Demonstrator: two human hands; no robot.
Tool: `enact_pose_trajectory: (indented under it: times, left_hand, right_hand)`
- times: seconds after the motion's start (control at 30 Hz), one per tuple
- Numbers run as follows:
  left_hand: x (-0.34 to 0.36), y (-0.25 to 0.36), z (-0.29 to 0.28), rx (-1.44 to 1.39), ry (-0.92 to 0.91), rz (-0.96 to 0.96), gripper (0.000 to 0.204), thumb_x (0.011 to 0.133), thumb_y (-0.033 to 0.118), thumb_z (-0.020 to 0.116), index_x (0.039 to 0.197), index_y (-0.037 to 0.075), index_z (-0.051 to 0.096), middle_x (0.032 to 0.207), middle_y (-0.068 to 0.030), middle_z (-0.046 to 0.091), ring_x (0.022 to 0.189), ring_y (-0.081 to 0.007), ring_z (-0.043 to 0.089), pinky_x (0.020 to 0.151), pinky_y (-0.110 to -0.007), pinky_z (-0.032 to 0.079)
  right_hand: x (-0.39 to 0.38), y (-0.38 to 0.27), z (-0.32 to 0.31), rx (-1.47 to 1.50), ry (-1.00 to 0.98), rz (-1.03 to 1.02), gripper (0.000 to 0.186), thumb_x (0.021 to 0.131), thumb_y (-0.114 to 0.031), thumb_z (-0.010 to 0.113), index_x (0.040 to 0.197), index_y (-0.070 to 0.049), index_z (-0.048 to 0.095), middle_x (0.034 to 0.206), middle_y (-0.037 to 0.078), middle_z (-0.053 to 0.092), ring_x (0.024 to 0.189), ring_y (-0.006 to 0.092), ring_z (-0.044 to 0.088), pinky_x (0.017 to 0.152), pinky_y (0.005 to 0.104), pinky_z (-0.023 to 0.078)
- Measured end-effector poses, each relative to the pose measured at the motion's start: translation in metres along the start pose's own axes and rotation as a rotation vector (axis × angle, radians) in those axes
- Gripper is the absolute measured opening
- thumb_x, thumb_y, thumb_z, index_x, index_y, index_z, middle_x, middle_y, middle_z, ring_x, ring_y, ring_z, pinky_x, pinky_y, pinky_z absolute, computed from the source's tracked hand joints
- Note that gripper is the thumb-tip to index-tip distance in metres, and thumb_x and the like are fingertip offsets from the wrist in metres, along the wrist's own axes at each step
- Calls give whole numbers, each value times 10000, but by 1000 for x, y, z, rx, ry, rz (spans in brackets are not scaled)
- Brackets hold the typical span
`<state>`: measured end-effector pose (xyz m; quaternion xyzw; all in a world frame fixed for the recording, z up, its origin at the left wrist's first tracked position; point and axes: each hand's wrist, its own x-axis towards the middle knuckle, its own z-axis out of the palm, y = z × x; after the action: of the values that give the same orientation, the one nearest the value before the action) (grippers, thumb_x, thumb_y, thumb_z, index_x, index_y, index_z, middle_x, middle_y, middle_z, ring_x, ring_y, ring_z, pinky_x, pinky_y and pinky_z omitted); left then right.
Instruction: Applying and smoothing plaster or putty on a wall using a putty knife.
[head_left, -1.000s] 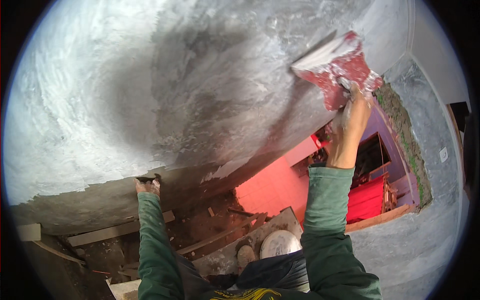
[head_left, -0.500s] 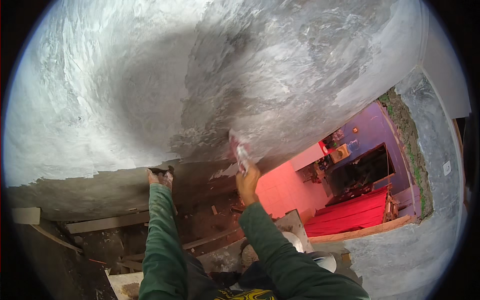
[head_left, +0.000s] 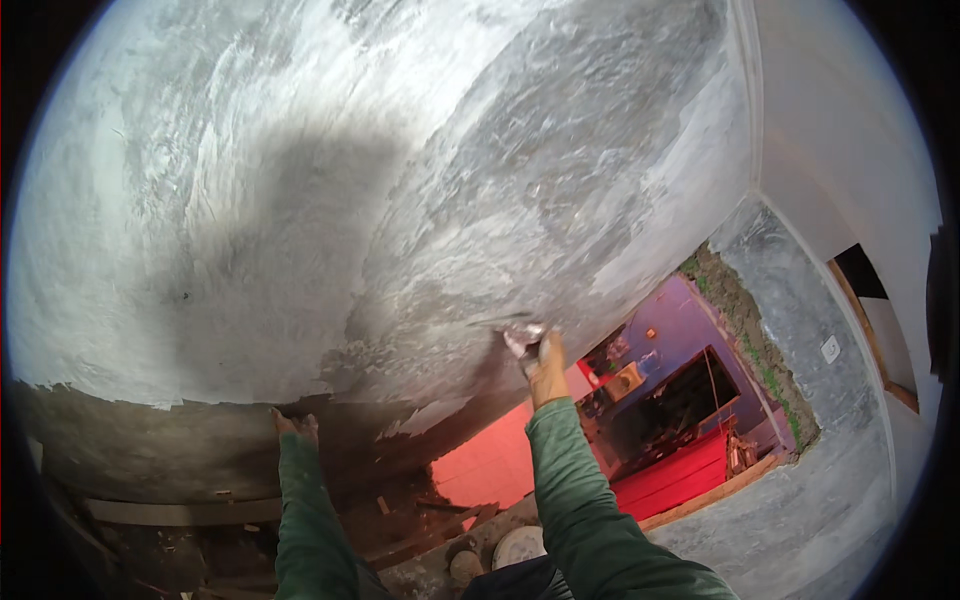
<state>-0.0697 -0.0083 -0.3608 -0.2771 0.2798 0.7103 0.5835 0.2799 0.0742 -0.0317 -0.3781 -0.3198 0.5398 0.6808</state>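
Observation:
My right hand [head_left: 541, 358] is closed around a plaster-smeared scraper [head_left: 522, 330], its thin edge against the grey wall [head_left: 570, 190]. Most of its handle is hidden in my fingers. To the left, my left hand [head_left: 297, 428] reaches up to the wall at the lower border of the whitish plaster coat [head_left: 120, 340]. Its fingers are apart, and a dark patch shows at their tips, perhaps shadow. Beneath that border lies a darker bare strip of wall [head_left: 130, 440]. Fresh grey streaks surround the scraper.
At the right is a rough-edged opening [head_left: 765, 370] onto a room with a red cloth [head_left: 672, 475] and a dark screen [head_left: 675, 400]. Below stands a pale round bucket [head_left: 520, 546]. A long board [head_left: 180, 513] lies along the wall's foot.
My view has tilted and shifted, so the opening sits farther left. My right hand has turned, and the scraper now lies flatter across the wall. My left hand keeps its place by the plaster border.

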Motion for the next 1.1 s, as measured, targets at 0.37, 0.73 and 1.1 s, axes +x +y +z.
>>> enact_pose_trajectory:
  times: [0.37, 0.73, 1.1]
  left_hand:
    - [38, 1, -32, -81, -43, 13, 717, 862, 628, 479, 1380, 150, 343, 1370, -109, 353, 1096, -256, 458, 729, -328, 491]
    - [15, -1, -7, -68, -189, -20, 654, 919, 534, 431, 1361, 59, 347, 1320, -118, 399, 959, -267, 491, 733, -359, 488]
    - [20, 10, -28, 10, -24, -32, 973, 817, 685, 497, 1471, 84, 97, 1419, -133, 251, 1019, -270, 475, 693, -338, 498]
  right_hand:
    - [-61, -291, 276, -724, -176, -1057, 266, 949, -214, 493, 1032, 13, 604, 875, 110, 633, 721, 171, 578, 666, 300, 488]
    - [-115, -104, 260, -1470, -359, -1682, 462, 687, -42, 601, 1145, -91, 627, 1038, 146, 641, 945, 358, 605, 846, 406, 453]
    - [-170, 201, 81, -1727, -467, -925, 778, 592, 24, 560, 1332, -208, 500, 1354, 82, 464, 1240, 277, 441, 828, 453, 361]
